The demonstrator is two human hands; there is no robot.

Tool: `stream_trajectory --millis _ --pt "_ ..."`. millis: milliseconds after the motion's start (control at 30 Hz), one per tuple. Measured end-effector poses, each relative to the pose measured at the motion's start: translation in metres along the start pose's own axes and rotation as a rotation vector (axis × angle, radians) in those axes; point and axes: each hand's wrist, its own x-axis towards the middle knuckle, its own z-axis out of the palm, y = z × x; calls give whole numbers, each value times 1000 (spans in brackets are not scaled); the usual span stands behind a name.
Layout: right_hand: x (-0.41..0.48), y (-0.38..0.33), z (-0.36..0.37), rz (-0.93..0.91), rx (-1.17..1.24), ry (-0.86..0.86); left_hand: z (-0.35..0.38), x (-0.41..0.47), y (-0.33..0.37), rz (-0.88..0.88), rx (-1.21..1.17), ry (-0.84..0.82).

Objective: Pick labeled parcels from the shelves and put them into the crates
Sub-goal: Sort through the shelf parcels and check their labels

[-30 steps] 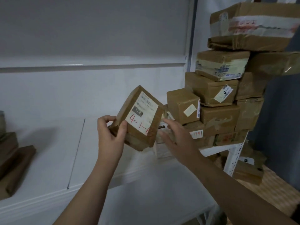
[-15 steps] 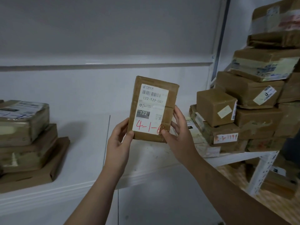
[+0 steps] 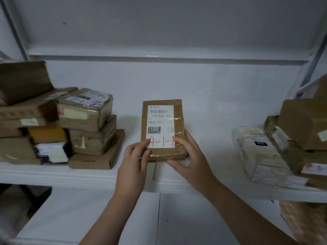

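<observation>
The parcel (image 3: 161, 127) is held upright over the middle of the shelf's (image 3: 70, 175) front edge, with its label (image 3: 160, 117) facing the person, apparently for reading. The left hand (image 3: 134, 167) and right hand (image 3: 191, 161) each grasp a lower corner, thumbs on the face, so most of the print stays clear. Other parcel stacks (image 3: 85, 121) sit toward both shelf ends. No crate is visible.

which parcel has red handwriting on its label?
The flat parcel gripped by the left hand and right hand: red digits on its white label. The taped parcel on the left stack has blue writing.
</observation>
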Motion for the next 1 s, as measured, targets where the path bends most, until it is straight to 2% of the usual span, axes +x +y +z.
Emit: stream_trajectory --millis 67,167,267,433,700,900,1000 --pt "2 5 23 -5 -55 -30 -14 -6 -14 6 100 -51" --pt "4 10 51 32 -166 12 -25 -7 -40 134 332 -96" --pt "4 13 70 51 -213 49 -33 1 -59 153 469 -105" --pt "4 19 100 125 -304 71 -41 14 -88 362 678 -69" --pt "19 22 126 145 -428 83 -46 35 -100 499 690 -106" --pt "23 11 106 191 -602 -49 -41 44 -94 516 669 -169" --pt "19 3 87 182 -657 -31 -33 47 -78 512 600 -186"
